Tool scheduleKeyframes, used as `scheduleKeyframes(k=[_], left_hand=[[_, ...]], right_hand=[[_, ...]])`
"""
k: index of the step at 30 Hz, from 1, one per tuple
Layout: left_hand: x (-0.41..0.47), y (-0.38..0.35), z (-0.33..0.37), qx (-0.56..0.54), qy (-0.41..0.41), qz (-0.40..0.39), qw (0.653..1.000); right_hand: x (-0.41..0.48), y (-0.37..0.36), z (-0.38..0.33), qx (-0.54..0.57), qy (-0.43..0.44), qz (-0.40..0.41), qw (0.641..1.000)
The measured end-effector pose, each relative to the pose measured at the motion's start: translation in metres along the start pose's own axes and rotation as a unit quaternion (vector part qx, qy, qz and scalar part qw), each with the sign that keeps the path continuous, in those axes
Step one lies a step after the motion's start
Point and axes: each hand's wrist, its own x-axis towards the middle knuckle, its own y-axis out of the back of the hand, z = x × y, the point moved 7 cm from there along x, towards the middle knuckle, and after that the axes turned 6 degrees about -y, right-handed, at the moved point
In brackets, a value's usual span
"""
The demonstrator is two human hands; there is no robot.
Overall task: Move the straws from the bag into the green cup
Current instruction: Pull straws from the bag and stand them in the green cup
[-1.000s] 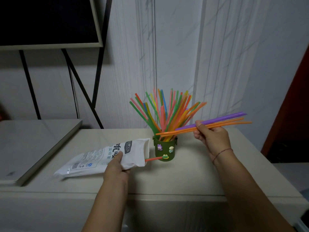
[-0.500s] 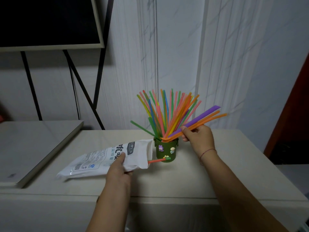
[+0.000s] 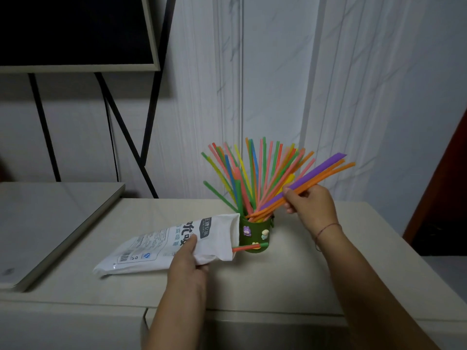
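The right hand (image 3: 309, 205) is pinching purple and orange straws (image 3: 321, 173) in a narrow grip, feeding their ends into the crowded green cup (image 3: 255, 234). The left hand (image 3: 188, 263) is holding the bag (image 3: 151, 248) on the surface (image 3: 303, 274), just left of it. Forcing them in is risking toppling the cup.

A pale grey, marble-veined panelled wall (image 3: 278, 72) is filling the background. A dark, cream-framed board (image 3: 75, 31) on slanting black metal legs (image 3: 152, 114) is sitting upper left. A beige countertop (image 3: 290, 281) is spanning the lower frame, with a dark red panel (image 3: 452, 185) edging the right.
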Motion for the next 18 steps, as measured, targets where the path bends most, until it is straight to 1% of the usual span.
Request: scheduleKeyframes(k=[8, 18], left_hand=[[0.001, -0.003, -0.002, 0.001, -0.003, -0.001, 1.0], [-0.002, -0.007, -0.003, -0.013, 0.0, -0.01, 1.0]], right_hand=[[0.0, -0.022, -0.001, -0.054, 0.0, -0.033, 0.998], [-0.01, -0.052, 0.027, -0.083, -0.058, -0.059, 0.993]])
